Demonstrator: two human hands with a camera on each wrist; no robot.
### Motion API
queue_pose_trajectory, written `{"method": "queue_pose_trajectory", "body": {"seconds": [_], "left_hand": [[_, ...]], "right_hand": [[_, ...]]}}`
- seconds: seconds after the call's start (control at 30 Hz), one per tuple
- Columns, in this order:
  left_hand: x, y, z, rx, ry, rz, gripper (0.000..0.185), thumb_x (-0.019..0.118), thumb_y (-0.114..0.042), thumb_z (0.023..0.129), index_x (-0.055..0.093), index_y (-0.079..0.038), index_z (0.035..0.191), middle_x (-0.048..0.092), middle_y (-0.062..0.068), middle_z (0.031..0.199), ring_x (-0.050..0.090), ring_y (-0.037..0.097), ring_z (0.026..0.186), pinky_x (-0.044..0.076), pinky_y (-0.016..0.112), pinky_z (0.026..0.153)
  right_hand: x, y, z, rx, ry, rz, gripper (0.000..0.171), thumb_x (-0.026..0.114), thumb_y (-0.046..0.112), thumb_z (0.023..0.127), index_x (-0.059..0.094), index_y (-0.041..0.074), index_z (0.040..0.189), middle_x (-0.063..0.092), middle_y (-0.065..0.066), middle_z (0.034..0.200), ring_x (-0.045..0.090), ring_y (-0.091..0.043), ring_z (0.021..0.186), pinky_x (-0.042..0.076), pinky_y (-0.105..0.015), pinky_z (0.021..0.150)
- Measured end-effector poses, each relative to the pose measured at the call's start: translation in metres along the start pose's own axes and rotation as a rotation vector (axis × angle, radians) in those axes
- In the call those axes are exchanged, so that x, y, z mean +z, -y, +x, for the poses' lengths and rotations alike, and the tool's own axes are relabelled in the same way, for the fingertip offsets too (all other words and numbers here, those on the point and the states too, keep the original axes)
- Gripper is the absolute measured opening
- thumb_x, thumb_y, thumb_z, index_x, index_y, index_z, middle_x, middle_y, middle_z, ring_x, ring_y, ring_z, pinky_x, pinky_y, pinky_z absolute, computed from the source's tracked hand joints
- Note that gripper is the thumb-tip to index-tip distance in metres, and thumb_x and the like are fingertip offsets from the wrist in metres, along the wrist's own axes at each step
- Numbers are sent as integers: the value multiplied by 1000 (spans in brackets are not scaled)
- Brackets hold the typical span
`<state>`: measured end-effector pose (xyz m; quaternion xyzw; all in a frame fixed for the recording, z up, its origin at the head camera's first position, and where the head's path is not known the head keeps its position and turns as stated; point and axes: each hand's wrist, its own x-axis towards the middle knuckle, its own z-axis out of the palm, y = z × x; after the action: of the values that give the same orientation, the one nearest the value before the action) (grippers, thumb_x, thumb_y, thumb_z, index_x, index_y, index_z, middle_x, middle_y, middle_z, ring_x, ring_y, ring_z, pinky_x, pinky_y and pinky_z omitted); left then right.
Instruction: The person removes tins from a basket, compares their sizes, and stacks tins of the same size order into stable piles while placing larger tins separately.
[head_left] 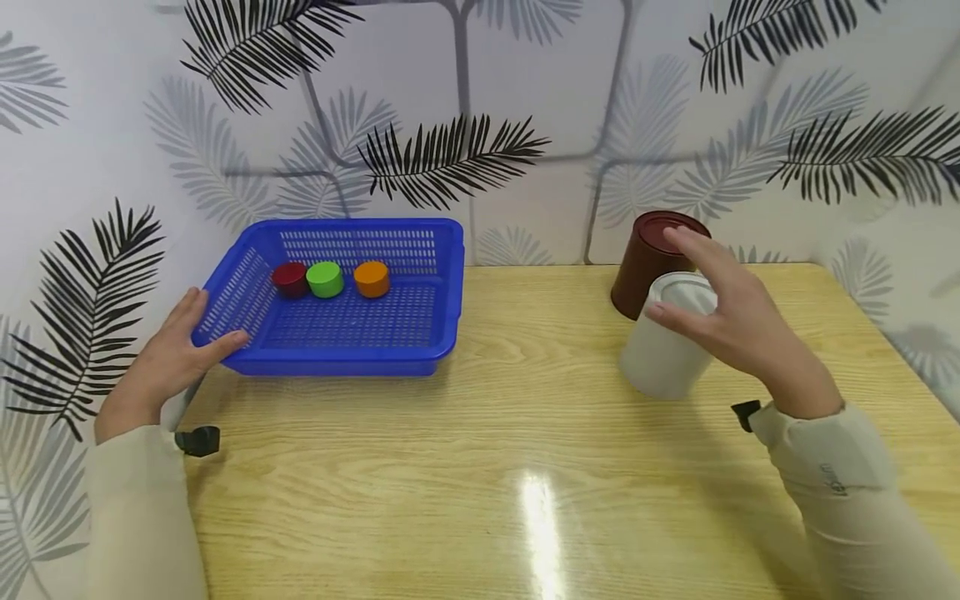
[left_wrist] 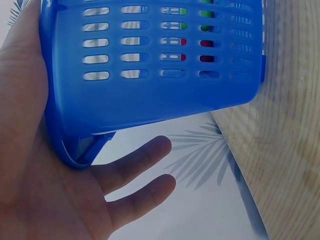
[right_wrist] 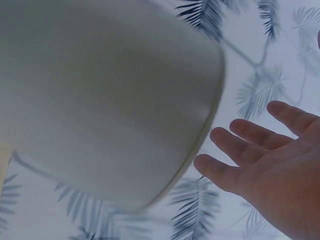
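A blue plastic basket [head_left: 345, 362] sits on the table at the left. Its left corner lies against my left hand [head_left: 161, 367], the thumb over the rim and the other fingers along the outside. In the left wrist view two fingers [left_wrist: 142, 200] stretch out straight past the rim. A white canister [head_left: 663, 354] stands at the right. Over its top and right side hovers my right hand [head_left: 750, 321], fingers and thumb spread. The right wrist view has those fingers [right_wrist: 235, 147] straight, close to the canister's rim; whether they touch it I cannot tell.
A dark red canister [head_left: 630, 275] stands just behind the white one, near the wall. Dark red [head_left: 290, 281], green [head_left: 325, 280] and orange [head_left: 372, 280] caps lie inside the basket toward its back. A leaf-patterned wall covering [head_left: 540, 208] rises behind the wooden table [head_left: 420, 483].
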<state>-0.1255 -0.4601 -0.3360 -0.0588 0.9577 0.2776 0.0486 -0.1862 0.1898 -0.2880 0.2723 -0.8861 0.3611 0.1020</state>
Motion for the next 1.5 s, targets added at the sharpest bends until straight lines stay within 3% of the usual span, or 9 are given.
{"method": "queue_pose_trajectory", "body": {"seconds": [0.37, 0.57, 0.73, 0.9, 1.23, 1.5], "left_hand": [[2, 1, 0, 7, -5, -11, 104, 55, -61, 97, -12, -11, 160, -21, 11, 165, -11, 49, 148, 7, 77, 108], [0, 1, 1, -21, -7, -12, 106, 56, -62, 96, -12, -11, 160, -22, 9, 165, -11, 48, 148, 6, 75, 109], [2, 1, 4, -11, -2, -33, 107, 57, -61, 96, -11, -9, 160, -21, 11, 165, -11, 48, 148, 7, 74, 111], [1, 3, 3, -10, -2, -27, 107, 57, -61, 96, -11, -9, 159, -22, 11, 165, -11, 48, 148, 7, 74, 110], [-1, 1, 2, -42, 3, -35, 108, 57, -64, 95, -13, -14, 160, -23, 7, 165, -12, 46, 149, 7, 75, 109], [-2, 0, 1, -33, 6, -30, 108, 56, -64, 95, -13, -13, 160, -22, 8, 166, -11, 47, 149, 7, 75, 110]], "right_hand": [[40, 52, 58, -164, 46, 37, 79, 75, 35, 94, 34, 20, 160, 29, -4, 163, 20, -21, 151, 24, -57, 116], [64, 75, 94, -232, 34, 77, 75, 73, 35, 94, 38, 16, 158, 35, -6, 160, 31, -23, 146, 27, -52, 116], [81, 96, 119, -227, 53, 98, 74, 72, 32, 95, 37, 16, 158, 37, -5, 159, 38, -24, 142, 30, -49, 115], [96, 116, 145, -227, 97, 100, 74, 69, 39, 97, 35, 17, 159, 37, -1, 160, 37, -21, 143, 29, -42, 116], [118, 153, 188, -143, 163, 160, 73, 61, 52, 98, 34, 25, 159, 35, 7, 160, 39, -11, 142, 32, -37, 114], [138, 180, 222, -120, 208, 182, 71, 58, 53, 99, 33, 25, 159, 40, 3, 158, 40, -8, 140, 34, -32, 113]]}}
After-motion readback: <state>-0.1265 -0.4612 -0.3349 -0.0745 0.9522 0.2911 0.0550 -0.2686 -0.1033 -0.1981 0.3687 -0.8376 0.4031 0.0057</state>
